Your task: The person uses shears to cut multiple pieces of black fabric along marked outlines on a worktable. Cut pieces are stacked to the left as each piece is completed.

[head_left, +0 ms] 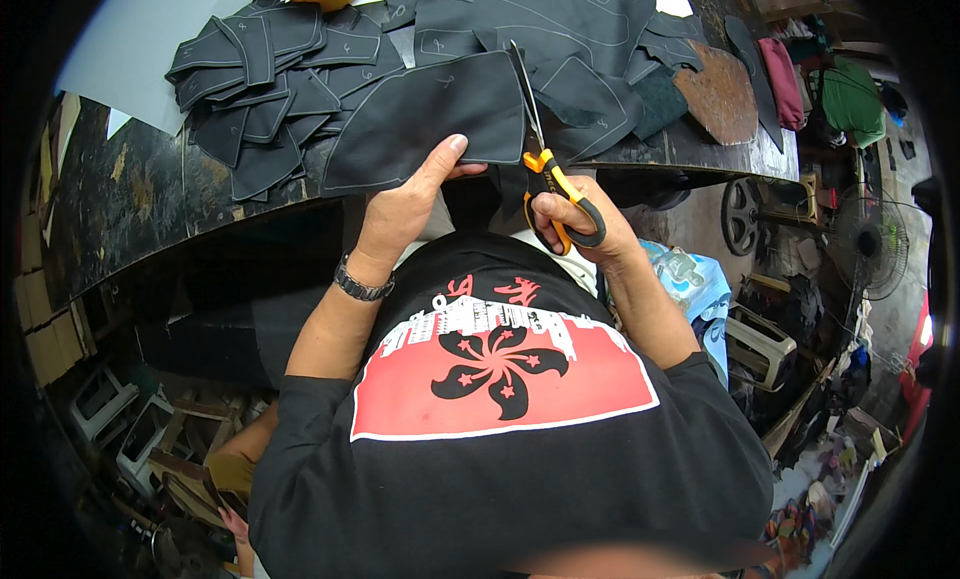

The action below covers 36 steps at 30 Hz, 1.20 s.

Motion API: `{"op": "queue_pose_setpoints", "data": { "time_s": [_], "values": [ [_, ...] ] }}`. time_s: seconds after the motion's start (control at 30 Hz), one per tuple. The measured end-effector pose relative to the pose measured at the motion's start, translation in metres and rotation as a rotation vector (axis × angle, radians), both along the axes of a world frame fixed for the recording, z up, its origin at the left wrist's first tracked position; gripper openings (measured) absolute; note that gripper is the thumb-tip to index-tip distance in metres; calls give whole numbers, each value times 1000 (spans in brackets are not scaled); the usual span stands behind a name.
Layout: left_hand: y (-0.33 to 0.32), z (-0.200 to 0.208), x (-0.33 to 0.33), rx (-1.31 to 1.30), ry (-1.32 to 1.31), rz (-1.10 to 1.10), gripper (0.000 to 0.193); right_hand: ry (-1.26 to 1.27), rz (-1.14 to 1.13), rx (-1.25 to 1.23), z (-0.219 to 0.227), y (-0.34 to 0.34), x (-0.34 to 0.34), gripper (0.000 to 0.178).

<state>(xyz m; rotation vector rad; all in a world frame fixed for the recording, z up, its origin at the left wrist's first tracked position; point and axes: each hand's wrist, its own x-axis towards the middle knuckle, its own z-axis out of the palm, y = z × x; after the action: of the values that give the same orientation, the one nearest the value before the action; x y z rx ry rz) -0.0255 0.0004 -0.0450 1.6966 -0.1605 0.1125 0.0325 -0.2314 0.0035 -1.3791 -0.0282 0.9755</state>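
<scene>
The person stands at the near edge of a dark, worn bench [130, 199], cutting black leather with scissors. The left hand [405, 204] pinches the near edge of a black leather panel [425, 119], thumb on top and fingers underneath, holding it out over the bench's near edge. The right hand [580, 219] is curled through the orange-and-black handles of the scissors [545, 169], fingers drawn together on the loops; the blades point away from the person along the panel's right edge, and they look nearly closed, though I cannot tell how far the cut has run. Pale outline marks show on the panel, so I judge the trimming along its line is in progress rather than finished. Toward the far left part of the bench lies a pile of cut leather pieces [270, 89], small shaped pieces overlapping one another, which suggests a good deal is already done. Across the far middle and right spread larger marked leather sheets [570, 29] with outlines still uncut, so plenty appears left. A brown rounded piece [720, 94] lies near the right corner.
</scene>
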Motion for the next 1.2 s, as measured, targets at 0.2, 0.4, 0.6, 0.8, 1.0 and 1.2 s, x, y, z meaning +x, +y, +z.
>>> {"op": "queue_pose_setpoints", "data": {
  "time_s": [0.2,0.4,0.6,0.8,1.0,1.2],
  "values": [
    [-1,1,-4,193,-70,9,40,-12,-28,70,-2,4,-2,40],
    [-2,9,-5,24,78,77,33,-2,-44,27,-3,1,-5,38],
    [2,25,5,126,-92,81,21,-148,-213,125,3,11,3,31],
    [-5,43,3,-334,443,-11,24,-127,-340,137,11,27,4,19],
    [-23,38,-5,-597,409,-22,32,-88,-457,169,8,36,-8,17],
    [-27,32,-11,-652,363,-20,28,-34,-461,158,2,36,-9,15]
  ]
}}
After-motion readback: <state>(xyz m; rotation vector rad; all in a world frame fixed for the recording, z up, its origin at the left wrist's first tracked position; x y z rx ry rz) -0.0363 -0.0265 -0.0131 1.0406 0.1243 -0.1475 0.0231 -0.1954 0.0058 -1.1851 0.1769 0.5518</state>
